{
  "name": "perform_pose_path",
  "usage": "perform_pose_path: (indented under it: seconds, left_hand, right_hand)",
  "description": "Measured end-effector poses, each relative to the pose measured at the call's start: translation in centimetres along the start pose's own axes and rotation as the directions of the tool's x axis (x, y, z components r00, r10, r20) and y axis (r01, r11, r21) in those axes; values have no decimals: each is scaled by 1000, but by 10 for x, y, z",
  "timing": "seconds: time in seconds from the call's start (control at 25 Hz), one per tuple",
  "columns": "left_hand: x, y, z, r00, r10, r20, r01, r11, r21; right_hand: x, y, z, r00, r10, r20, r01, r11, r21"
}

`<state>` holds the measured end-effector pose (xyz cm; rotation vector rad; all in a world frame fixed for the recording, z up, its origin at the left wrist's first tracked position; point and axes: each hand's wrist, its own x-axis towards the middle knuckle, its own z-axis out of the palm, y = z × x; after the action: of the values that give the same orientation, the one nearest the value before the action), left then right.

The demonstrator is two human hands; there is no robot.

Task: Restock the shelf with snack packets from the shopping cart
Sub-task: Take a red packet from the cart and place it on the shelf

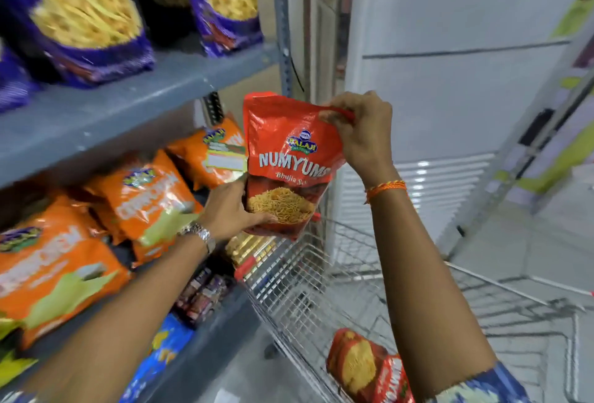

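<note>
I hold a red snack packet (286, 158) upright between the shelf and the cart. My right hand (363, 132) pinches its top right corner. My left hand (231, 209), with a metal watch on the wrist, supports its bottom left edge. The packet hangs just right of the middle shelf, which holds orange packets (151, 197). Another red packet (366, 367) lies at the bottom of the wire shopping cart (299, 280), partly hidden by my right arm.
The grey metal shelf (135, 97) fills the left side, with purple packets (86, 17) on the upper board and blue and dark packets (205, 293) on the lower one. A white cooler cabinet (450, 81) stands behind the cart. Grey floor lies at the right.
</note>
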<state>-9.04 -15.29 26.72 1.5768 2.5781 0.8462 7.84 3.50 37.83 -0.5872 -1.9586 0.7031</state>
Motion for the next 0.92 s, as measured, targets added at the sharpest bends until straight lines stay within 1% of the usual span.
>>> perform_pose_path:
  seconds: [0.08, 0.16, 0.28, 0.36, 0.48, 0.56, 0.72, 0.92]
  left_hand:
    - [-12, 10, -46, 988, 6, -153, 2, 999, 46]
    - [-28, 17, -93, 959, 8, -283, 21, 995, 101]
    - [-56, 21, -159, 917, -21, -398, 78, 989, 126]
    - [-80, 16, -198, 881, -68, -468, 116, 991, 74]
    - [-114, 1, -247, 812, -118, -571, 179, 983, 51]
    - [-140, -18, -278, 757, -193, -625, 233, 972, -19]
    - [-190, -64, -332, 648, -344, -680, 321, 933, -166]
    - [-228, -109, -382, 573, -444, -689, 330, 895, -301]
  right_hand:
    - [20, -48, -4, 993, -117, -23, 118, 992, 52]
    - [38, -97, -7, 975, -215, -51, 220, 966, 136]
    - [65, -169, 0, 928, -357, -102, 372, 896, 243]
    - [74, -215, 14, 883, -451, -130, 469, 835, 287]
    - [78, -280, 46, 828, -536, -167, 557, 748, 360]
    - [75, -321, 73, 802, -567, -186, 585, 686, 431]
    - [60, -392, 132, 795, -589, -147, 555, 607, 569]
    - [45, -469, 196, 787, -611, -85, 518, 579, 629]
